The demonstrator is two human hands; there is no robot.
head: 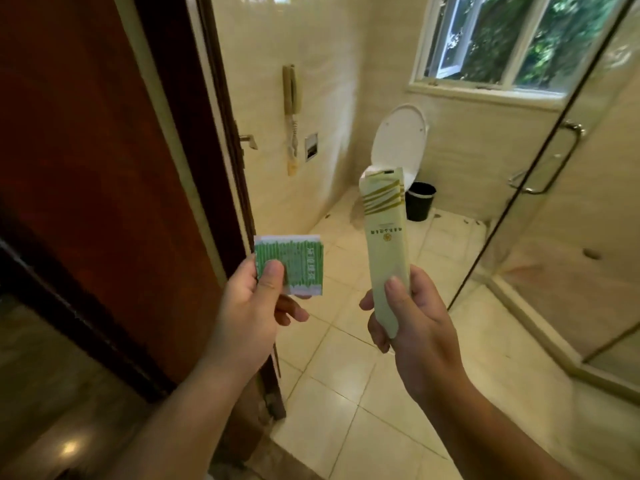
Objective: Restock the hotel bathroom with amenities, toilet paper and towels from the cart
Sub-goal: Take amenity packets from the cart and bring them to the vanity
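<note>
My left hand [254, 306] pinches a small square green-and-white amenity packet [294, 263] between thumb and fingers, held up at the bathroom doorway. My right hand [412, 317] grips the lower end of a long pale-green amenity box [384, 237] with olive stripes near its top, held upright. Both items are in the air above the tiled floor. No towels, toilet paper or cart are in view.
A dark wooden door [104, 168] stands open at left. Ahead are a toilet [398, 143] with its lid raised, a black bin [420, 200], a wall phone [292, 112], and a window [512, 39]. A glass shower enclosure [554, 202] with a handle bar fills the right.
</note>
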